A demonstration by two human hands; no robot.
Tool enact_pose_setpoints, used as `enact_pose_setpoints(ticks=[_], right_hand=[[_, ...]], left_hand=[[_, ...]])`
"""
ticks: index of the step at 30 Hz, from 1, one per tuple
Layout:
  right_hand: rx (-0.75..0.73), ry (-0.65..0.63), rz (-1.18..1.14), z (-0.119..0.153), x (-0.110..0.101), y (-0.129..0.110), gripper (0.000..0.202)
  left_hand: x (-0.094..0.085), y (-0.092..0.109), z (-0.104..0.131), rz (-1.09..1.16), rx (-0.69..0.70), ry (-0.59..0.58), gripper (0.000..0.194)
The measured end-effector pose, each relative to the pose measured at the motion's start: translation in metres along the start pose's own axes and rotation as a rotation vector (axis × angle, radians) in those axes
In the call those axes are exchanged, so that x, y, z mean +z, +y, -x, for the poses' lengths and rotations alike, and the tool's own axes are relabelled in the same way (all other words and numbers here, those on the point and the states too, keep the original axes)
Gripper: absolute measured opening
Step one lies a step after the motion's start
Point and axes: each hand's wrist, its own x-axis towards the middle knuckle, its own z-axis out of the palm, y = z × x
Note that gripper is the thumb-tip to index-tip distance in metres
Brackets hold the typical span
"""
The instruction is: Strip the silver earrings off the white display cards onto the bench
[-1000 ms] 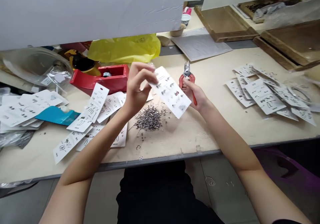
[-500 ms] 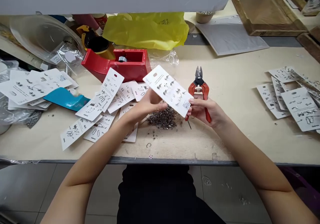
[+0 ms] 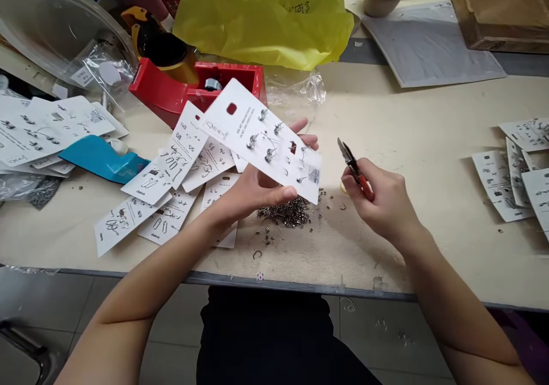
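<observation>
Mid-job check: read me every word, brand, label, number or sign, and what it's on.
Possibly "claire's": foot of the left-hand pile's upper card; small, not certain.
Held card: print and label too small to read.
Yellow bag: dark marks, unreadable.
White label on clear packet: too blurred.
No number is legible.

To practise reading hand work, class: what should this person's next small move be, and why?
Probably, the right hand should bring the red-handled cutters to the white card. The left hand already holds the card tilted, with metal pieces standing out from the side facing the camera, while the cutters' tips are apart from it.
</observation>
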Motion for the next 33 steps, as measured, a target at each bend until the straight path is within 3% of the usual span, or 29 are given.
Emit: enact_pose_setpoints(ticks=[6, 16, 21, 33], right_hand=[[-0.152, -0.052, 0.328, 0.002, 0.012, 0.003, 0.014], [-0.237, 0.005, 0.37, 0.006, 0.018, 0.004, 0.009], [-0.215, -0.016, 0.355, 0.006, 0.018, 0.001, 0.012], [0.0, -0.183, 0.315, 0.005, 0.016, -0.007, 0.024]], left_hand=[[-0.002, -0.001, 0.001, -0.041, -0.021, 0.012, 0.083], [-0.008, -0.01, 0.001, -0.116, -0.031, -0.047, 0.082], [-0.007, -0.013, 0.001, -0.14, -0.025, -0.059, 0.084], [-0.004, -0.008, 0.002, -0.18, -0.085, -0.031, 0.08]])
